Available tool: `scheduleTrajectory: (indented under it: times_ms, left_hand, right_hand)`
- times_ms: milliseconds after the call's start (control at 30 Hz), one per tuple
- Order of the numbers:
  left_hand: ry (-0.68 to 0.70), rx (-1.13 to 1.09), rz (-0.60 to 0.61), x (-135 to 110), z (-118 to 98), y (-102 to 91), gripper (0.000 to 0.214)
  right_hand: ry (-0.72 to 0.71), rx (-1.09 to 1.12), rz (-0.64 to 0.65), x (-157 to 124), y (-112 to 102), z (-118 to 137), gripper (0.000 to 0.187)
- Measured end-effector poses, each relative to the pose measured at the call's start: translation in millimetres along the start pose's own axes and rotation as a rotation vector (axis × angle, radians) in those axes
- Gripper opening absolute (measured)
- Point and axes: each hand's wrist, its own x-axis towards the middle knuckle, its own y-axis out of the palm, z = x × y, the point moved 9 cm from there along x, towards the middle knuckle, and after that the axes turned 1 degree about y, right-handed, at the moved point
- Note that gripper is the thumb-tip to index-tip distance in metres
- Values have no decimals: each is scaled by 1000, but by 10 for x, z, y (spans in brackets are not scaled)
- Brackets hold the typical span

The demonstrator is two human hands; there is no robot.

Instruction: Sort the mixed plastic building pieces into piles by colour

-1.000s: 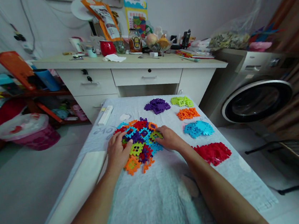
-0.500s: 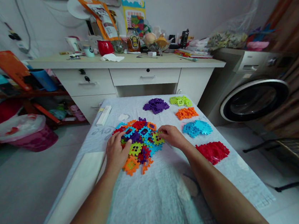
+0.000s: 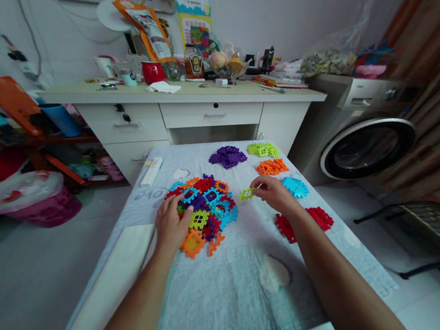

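In my right hand (image 3: 274,193) a yellow-green window-shaped plastic building piece (image 3: 246,194) is pinched by its edge, clear of the mixed pile. My left hand (image 3: 173,220) rests with fingers apart on the left side of that mixed pile (image 3: 214,221) of red, blue, orange, purple and green interlocking pieces. Sorted heaps lie beyond and to the right: purple pieces (image 3: 227,156), yellow-green pieces (image 3: 263,150), orange pieces (image 3: 271,167), blue pieces (image 3: 296,187) and red pieces (image 3: 320,219). My right hand and forearm partly cover the blue and red heaps.
A pale cloth (image 3: 227,302) covers the table, with a long white box (image 3: 151,173) at its back left. Behind stands a white desk (image 3: 214,113) crowded with jars and bags. A washing machine (image 3: 359,128) is at right, a pink bin (image 3: 37,201) at left.
My right hand has lifted the yellow-green piece off the mixed pile and carried it to the right. The left hand stays on the pile. The view has shifted slightly.
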Motion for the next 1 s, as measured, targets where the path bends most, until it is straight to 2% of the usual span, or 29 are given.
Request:
scheduleTrajectory:
  times_ms: [133,300,400,500,700,833,1000]
  left_hand:
    - [6,4,1,-4,12,16,38]
    - [13,7,-1,-15,23,26,38]
    - [12,11,-4,-13,18,14,40]
    - [19,12,3,-3,1,11,41]
    - [-12,19,15,-3,24,23,43]
    - [-25,25,27,2,37,30,43]
    - [-25,28,24,17,24,25,41]
  right_hand:
    - [14,-32,-103,-87,-277,-116,17]
    - [109,82,-210,-207,-531,-331,28]
    - [141,170,-254,-146,-635,-404,27]
    - [166,206,-289,56,-761,-442,20]
    - [236,206,-378,682,-1000,-616,7]
    - [358,333,-492,1029,-1060,-908,16]
    - [516,501,-696,1257,-1119,-1288,29]
